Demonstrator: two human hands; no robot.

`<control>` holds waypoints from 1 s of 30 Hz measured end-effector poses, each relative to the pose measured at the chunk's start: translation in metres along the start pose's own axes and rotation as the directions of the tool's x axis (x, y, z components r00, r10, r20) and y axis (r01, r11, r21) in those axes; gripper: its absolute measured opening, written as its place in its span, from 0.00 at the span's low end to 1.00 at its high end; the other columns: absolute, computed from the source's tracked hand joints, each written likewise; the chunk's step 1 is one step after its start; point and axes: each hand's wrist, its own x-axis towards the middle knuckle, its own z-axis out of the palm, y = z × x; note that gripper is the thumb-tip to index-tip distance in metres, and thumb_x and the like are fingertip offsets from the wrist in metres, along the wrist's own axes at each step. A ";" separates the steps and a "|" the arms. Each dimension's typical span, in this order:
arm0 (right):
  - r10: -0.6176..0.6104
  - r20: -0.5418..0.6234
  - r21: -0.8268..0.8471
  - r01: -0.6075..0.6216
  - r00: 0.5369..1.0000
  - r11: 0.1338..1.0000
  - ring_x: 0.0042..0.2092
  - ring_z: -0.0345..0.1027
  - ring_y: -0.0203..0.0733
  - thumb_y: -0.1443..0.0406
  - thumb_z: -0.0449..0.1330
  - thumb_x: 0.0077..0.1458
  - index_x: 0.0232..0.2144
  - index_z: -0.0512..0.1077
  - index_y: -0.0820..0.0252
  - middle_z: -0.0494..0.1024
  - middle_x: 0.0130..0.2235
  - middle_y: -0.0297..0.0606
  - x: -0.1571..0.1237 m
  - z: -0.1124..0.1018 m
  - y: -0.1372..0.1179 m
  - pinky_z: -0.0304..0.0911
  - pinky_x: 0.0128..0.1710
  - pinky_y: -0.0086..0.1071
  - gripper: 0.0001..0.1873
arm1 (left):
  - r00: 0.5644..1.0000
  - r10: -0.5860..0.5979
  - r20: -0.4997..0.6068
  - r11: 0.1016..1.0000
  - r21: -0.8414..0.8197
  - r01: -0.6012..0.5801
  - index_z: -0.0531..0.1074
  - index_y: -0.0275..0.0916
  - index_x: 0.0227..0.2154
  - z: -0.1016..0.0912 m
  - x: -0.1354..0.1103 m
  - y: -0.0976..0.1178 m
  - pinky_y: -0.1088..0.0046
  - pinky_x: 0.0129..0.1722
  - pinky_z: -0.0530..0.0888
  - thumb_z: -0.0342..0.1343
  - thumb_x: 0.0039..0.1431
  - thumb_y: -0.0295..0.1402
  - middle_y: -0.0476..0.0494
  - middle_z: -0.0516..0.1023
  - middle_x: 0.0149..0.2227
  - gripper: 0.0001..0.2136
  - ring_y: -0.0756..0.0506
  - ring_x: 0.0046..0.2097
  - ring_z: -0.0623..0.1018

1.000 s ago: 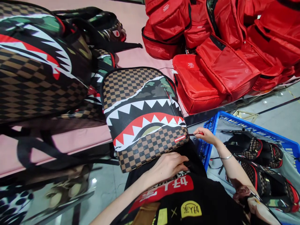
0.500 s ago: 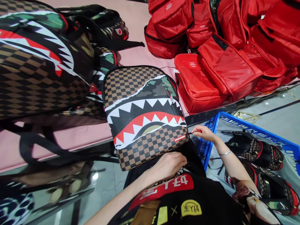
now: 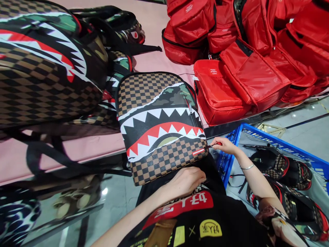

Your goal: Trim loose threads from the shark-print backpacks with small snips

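Observation:
A small backpack (image 3: 164, 154) with a brown-and-black check and a shark-mouth print leans at the pink table's edge, its front facing me. My right hand (image 3: 224, 145) pinches a small red-handled tool (image 3: 218, 143); its dark tip points at the backpack's lower right corner, by the red label (image 3: 198, 152). I cannot tell whether the tip touches. Just below the backpack's bottom edge, against my black clothing, rests my left hand (image 3: 189, 179). Its fingers are curled together, and what they hold, if anything, is hidden.
Red bags (image 3: 217, 92) are heaped on the pink table (image 3: 154, 61) at the back right. More shark-print backpacks (image 3: 46, 92) stand at the left, straps hanging over the edge. A blue crate (image 3: 240, 135) at the right contains checked backpacks (image 3: 288, 199).
The view has shifted slightly, so the backpacks and red bags appear a little further right. Both hands keep the same pose, the right one still pinching the red-handled tool.

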 end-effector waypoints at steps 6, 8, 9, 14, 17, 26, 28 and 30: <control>-0.034 0.012 -0.083 0.035 0.999 0.996 0.32 0.64 0.35 0.63 0.58 0.49 0.30 0.70 0.63 0.72 0.29 0.33 0.002 -0.002 -0.005 0.57 0.35 0.29 0.08 | 1.000 0.004 0.020 1.000 -0.003 -0.004 0.72 0.38 0.34 0.001 0.000 -0.001 0.75 0.34 0.68 0.40 0.64 0.34 0.45 0.75 0.32 0.14 0.48 0.34 0.74; -0.046 0.020 -0.105 0.048 0.999 0.993 0.32 0.64 0.35 0.63 0.58 0.49 0.30 0.70 0.63 0.72 0.29 0.33 0.003 -0.002 -0.007 0.57 0.35 0.29 0.07 | 0.999 0.010 0.032 1.000 0.005 -0.010 0.71 0.38 0.35 0.002 0.000 -0.002 0.75 0.35 0.68 0.40 0.64 0.34 0.45 0.75 0.32 0.14 0.48 0.34 0.74; -0.050 0.026 -0.116 0.053 0.998 0.992 0.32 0.64 0.35 0.63 0.58 0.50 0.30 0.70 0.63 0.72 0.29 0.33 0.004 -0.001 -0.009 0.57 0.35 0.29 0.07 | 0.999 0.013 0.038 1.000 0.008 -0.013 0.71 0.38 0.35 0.002 0.000 -0.002 0.75 0.35 0.67 0.40 0.64 0.34 0.45 0.75 0.33 0.14 0.48 0.34 0.74; -0.085 0.069 -0.195 0.097 0.994 0.976 0.33 0.64 0.35 0.64 0.57 0.51 0.30 0.71 0.62 0.73 0.31 0.33 0.008 0.003 -0.022 0.56 0.35 0.28 0.06 | 0.999 0.017 0.045 1.000 0.016 -0.017 0.71 0.38 0.35 0.002 0.000 -0.002 0.76 0.34 0.67 0.40 0.64 0.34 0.45 0.74 0.32 0.14 0.48 0.34 0.73; -0.090 0.082 -0.268 0.109 0.993 0.957 0.33 0.64 0.35 0.65 0.58 0.52 0.30 0.71 0.61 0.73 0.31 0.33 0.010 0.006 -0.033 0.56 0.35 0.27 0.05 | 0.999 0.021 0.042 0.999 0.026 -0.022 0.71 0.38 0.34 0.001 0.000 -0.001 0.76 0.34 0.66 0.40 0.64 0.34 0.45 0.74 0.32 0.14 0.49 0.34 0.73; -0.119 0.135 -0.408 0.165 0.984 0.898 0.30 0.63 0.33 0.67 0.58 0.54 0.31 0.71 0.61 0.73 0.30 0.32 0.012 0.015 -0.055 0.54 0.32 0.24 0.03 | 0.999 0.035 0.011 0.999 0.026 -0.035 0.71 0.37 0.32 0.003 0.000 -0.001 0.77 0.30 0.65 0.42 0.63 0.34 0.46 0.74 0.30 0.13 0.49 0.31 0.72; -0.134 0.144 -0.421 0.183 0.981 0.888 0.30 0.63 0.32 0.67 0.58 0.53 0.31 0.71 0.61 0.73 0.29 0.32 0.013 0.017 -0.056 0.54 0.31 0.24 0.03 | 0.999 0.037 -0.001 0.999 0.021 -0.037 0.71 0.37 0.32 0.003 -0.001 -0.001 0.77 0.30 0.65 0.42 0.63 0.34 0.46 0.73 0.29 0.13 0.50 0.30 0.72; -0.144 0.151 -0.432 0.196 0.978 0.880 0.30 0.62 0.32 0.67 0.58 0.53 0.30 0.70 0.61 0.72 0.29 0.32 0.014 0.018 -0.057 0.53 0.31 0.24 0.02 | 0.999 0.039 -0.008 0.999 0.022 -0.039 0.71 0.36 0.32 0.003 -0.001 0.000 0.77 0.30 0.65 0.43 0.63 0.33 0.46 0.73 0.29 0.12 0.50 0.30 0.72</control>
